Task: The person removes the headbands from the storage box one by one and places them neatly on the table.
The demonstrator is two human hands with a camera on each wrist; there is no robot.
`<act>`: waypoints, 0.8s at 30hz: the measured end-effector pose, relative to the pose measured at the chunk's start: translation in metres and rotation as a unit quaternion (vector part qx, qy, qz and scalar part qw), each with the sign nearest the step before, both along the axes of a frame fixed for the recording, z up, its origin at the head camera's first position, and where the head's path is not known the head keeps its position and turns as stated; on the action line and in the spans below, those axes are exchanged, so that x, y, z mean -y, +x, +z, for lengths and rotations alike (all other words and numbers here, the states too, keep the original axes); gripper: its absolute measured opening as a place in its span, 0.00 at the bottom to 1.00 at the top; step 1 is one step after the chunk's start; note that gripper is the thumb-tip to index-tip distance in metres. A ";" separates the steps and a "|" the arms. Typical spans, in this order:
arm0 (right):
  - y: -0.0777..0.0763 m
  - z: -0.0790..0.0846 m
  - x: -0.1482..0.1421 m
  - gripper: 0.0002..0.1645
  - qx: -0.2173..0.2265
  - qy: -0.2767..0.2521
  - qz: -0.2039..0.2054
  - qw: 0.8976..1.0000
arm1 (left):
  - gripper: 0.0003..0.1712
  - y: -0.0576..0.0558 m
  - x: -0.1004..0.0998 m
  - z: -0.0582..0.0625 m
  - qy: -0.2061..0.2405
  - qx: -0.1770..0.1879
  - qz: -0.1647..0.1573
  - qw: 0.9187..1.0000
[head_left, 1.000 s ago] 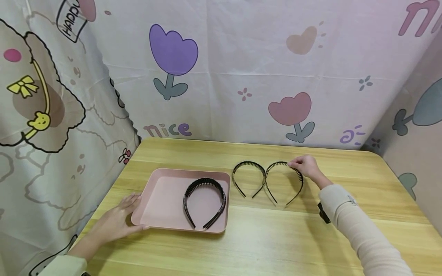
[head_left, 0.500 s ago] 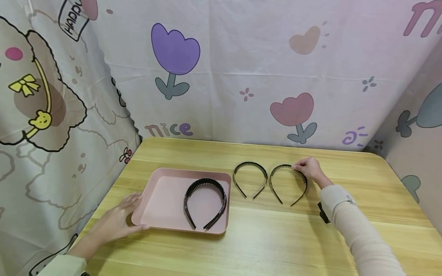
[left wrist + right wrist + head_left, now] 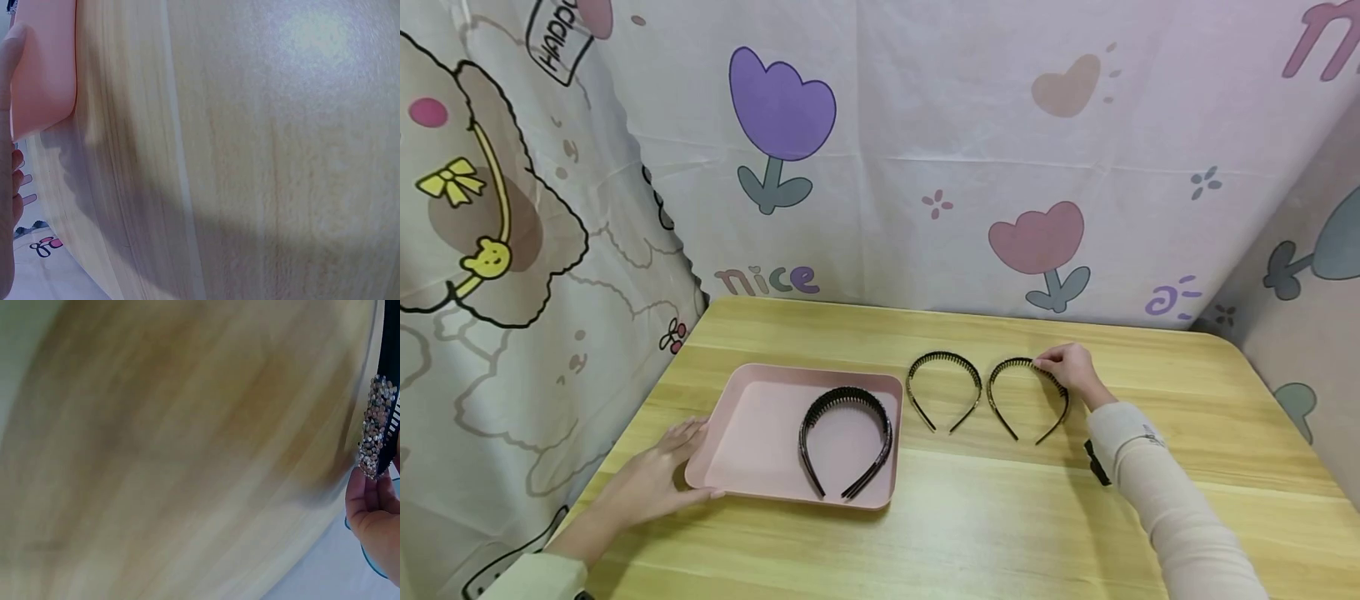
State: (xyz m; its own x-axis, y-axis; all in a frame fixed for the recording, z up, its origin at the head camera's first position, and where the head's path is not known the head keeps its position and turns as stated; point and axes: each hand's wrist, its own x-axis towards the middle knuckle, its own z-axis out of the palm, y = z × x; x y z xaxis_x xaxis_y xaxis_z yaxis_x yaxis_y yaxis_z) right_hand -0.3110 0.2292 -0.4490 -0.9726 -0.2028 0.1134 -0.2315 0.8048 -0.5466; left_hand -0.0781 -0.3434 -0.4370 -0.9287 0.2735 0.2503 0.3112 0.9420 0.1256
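In the head view my left hand [image 3: 655,479] holds the left front corner of a shallow pink tray [image 3: 752,433], with the thumb along the front wall and the fingers at the left side. The left wrist view shows the thumb against the tray's wall [image 3: 47,69]. Inside the tray's right half lie black headbands [image 3: 848,393], stacked together. My right hand [image 3: 1072,371] pinches the top right of a black toothed headband [image 3: 992,398]; its beaded, glittery outer face [image 3: 373,425] shows in the right wrist view. Another toothed headband [image 3: 943,356] lies just left of it.
The wooden table [image 3: 970,533] runs back to a printed cloth backdrop [image 3: 910,108], with more cloth at left and right. A small black object [image 3: 1097,463] shows beside the right sleeve [image 3: 1157,483]. The tray stands left of the two loose headbands.
My right hand has shifted the pinched headband slightly to the right, opening a small gap from its neighbour. The left hand and the tray have stayed in place.
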 end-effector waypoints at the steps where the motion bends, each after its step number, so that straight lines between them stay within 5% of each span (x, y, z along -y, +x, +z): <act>1: 0.000 -0.001 0.000 0.12 -0.002 0.000 0.000 1.000 | 0.51 0.001 0.000 0.000 0.000 0.001 0.002 1.000; 18: 0.003 0.005 0.008 0.13 -0.012 -0.013 -0.006 1.000 | 0.52 0.003 0.000 -0.002 0.002 0.006 0.010 1.000; 24: 0.013 0.011 0.016 0.16 -0.052 -0.037 -0.020 0.998 | 0.52 0.003 0.000 -0.003 0.006 0.006 0.012 1.000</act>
State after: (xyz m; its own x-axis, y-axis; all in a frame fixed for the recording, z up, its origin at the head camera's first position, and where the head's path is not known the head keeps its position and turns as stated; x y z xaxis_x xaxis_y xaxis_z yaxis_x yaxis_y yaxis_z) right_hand -0.2980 0.2137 -0.4376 -0.9620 -0.1505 0.2280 -0.2584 0.7725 -0.5801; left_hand -0.0748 -0.3429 -0.4395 -0.9380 0.2477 0.2424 0.2866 0.9477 0.1403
